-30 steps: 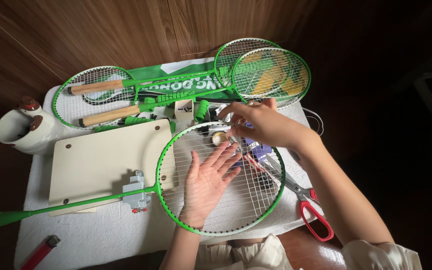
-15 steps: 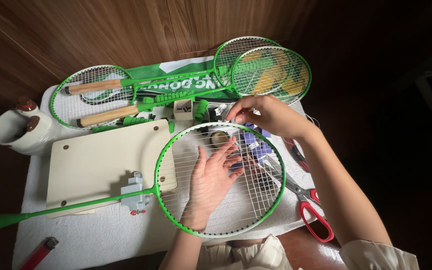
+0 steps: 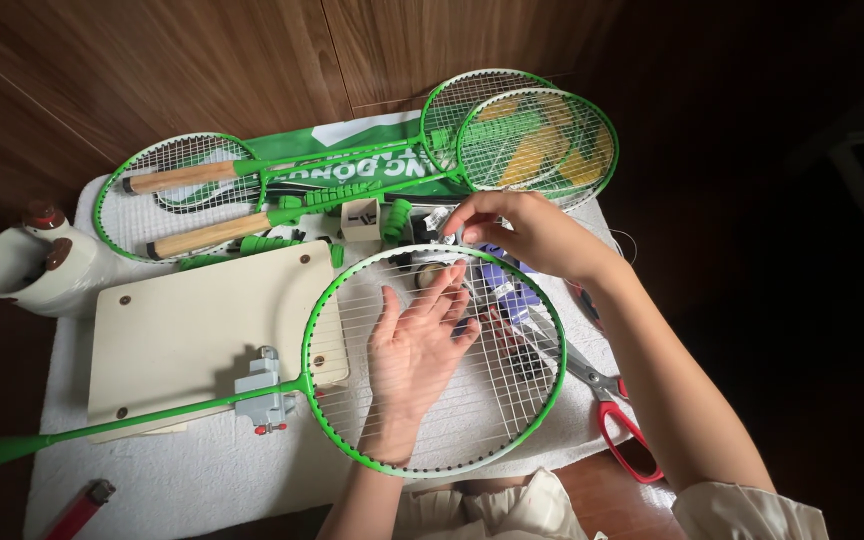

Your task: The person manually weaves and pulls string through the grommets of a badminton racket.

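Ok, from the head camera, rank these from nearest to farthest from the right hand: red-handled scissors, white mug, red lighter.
Measured from the right hand:
1. Red-handled scissors, on the cloth's right edge, below the hand beside the forearm.
2. White mug, far left, off the cloth's edge.
3. Red lighter, bottom-left corner, farthest, though not by much over the mug.
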